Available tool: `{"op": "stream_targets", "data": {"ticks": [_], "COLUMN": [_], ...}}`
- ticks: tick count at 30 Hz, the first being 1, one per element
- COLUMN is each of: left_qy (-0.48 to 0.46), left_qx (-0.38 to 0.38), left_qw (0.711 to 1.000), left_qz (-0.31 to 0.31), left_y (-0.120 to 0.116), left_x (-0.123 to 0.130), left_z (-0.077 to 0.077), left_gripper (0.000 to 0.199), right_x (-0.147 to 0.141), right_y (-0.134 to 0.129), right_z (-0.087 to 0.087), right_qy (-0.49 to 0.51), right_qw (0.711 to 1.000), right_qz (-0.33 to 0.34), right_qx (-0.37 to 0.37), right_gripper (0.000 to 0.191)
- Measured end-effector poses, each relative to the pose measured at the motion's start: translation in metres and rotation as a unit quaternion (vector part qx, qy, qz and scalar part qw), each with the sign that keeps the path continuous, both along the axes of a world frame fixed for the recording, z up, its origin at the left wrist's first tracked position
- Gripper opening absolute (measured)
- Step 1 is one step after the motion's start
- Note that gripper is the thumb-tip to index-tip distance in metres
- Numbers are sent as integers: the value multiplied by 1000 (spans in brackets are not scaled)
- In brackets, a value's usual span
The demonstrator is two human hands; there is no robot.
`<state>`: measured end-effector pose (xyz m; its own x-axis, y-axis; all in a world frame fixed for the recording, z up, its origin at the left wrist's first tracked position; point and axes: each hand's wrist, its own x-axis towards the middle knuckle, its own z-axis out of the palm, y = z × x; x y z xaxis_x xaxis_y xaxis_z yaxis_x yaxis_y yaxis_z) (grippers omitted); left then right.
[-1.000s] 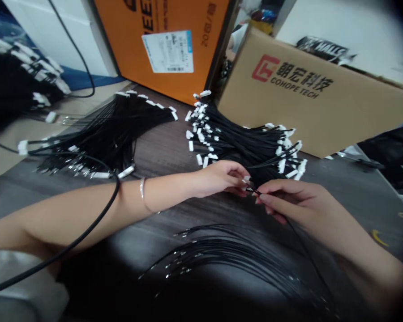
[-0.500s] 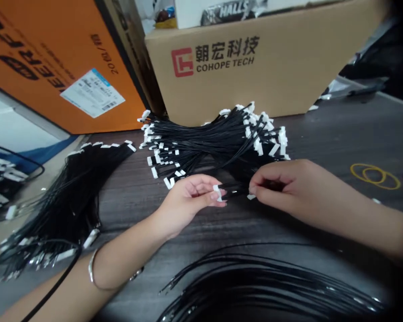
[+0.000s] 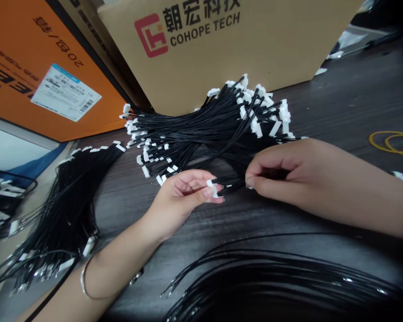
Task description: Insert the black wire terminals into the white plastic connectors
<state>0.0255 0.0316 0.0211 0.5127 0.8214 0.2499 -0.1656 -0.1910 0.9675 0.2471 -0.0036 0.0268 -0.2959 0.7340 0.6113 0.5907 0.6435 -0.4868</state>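
My left hand (image 3: pixel 188 192) pinches a small white connector (image 3: pixel 212 188) between thumb and fingers. Black wires run from that connector toward my right hand (image 3: pixel 275 174), whose thumb and forefinger are pressed together. A short bare metal tip (image 3: pixel 228 186) shows among the wires between the hands. What the right fingertips grip is mostly hidden; a sliver of white shows beneath them. Just behind both hands lies a pile of black wire harnesses (image 3: pixel 188 129) with white connectors at both ends. Loose black wires (image 3: pixel 272 273) with metal tips lie in front.
A brown cardboard box (image 3: pixel 221 62) stands behind the pile, with an orange box (image 3: pixel 20 53) to its left. Another bundle of black wires (image 3: pixel 74 192) lies at the left. Yellow rubber bands (image 3: pixel 389 142) rest on the dark table (image 3: pixel 329 112) at the right.
The camera view has tilted down and shifted. My right hand has closed further over the white piece at its fingertips, which now shows less. The left hand keeps its pinch on the connector.
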Motion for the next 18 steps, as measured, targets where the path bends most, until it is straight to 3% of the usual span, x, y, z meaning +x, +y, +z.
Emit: {"op": "stream_targets", "data": {"ticks": [18], "left_qy": [-2], "left_qx": [-21], "left_qw": [1000], "left_qz": [8], "left_y": [0], "left_x": [1], "left_z": [4], "left_gripper": [16], "right_x": [0], "right_y": [3], "right_z": [1], "right_qy": [13], "right_qw": [1000], "right_qz": [4], "right_qx": [-4], "right_gripper": [16]}}
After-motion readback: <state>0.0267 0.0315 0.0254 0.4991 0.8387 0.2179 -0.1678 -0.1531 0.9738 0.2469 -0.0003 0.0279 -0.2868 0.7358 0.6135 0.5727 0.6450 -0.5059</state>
